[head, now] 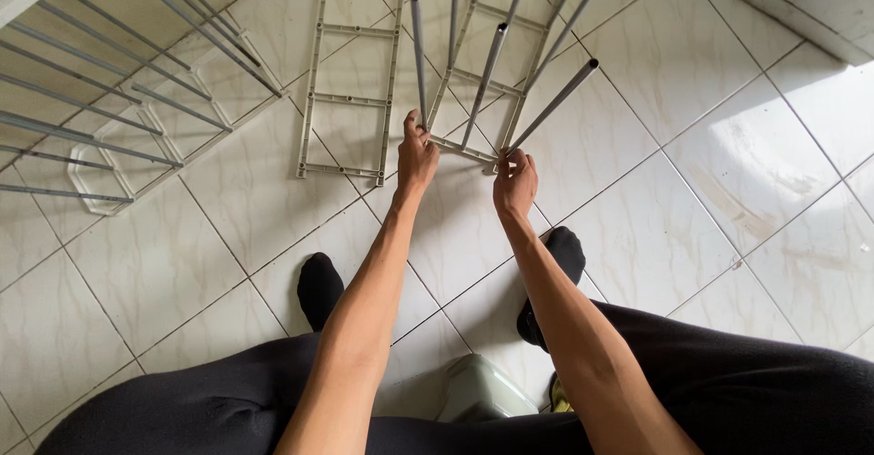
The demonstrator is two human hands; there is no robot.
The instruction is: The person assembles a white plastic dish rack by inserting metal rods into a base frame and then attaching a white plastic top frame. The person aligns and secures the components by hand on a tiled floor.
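Grey metal tubes (pixel 484 82) rise from a pale plastic ladder-shaped frame (pixel 473 100) lying on the tiled floor (pixel 692 173). The left hand (pixel 417 156) grips the leftmost tube (pixel 418 55) near its base; the right hand (pixel 515 182) pinches the frame's near corner. A second frame (pixel 350 100) lies just to the left.
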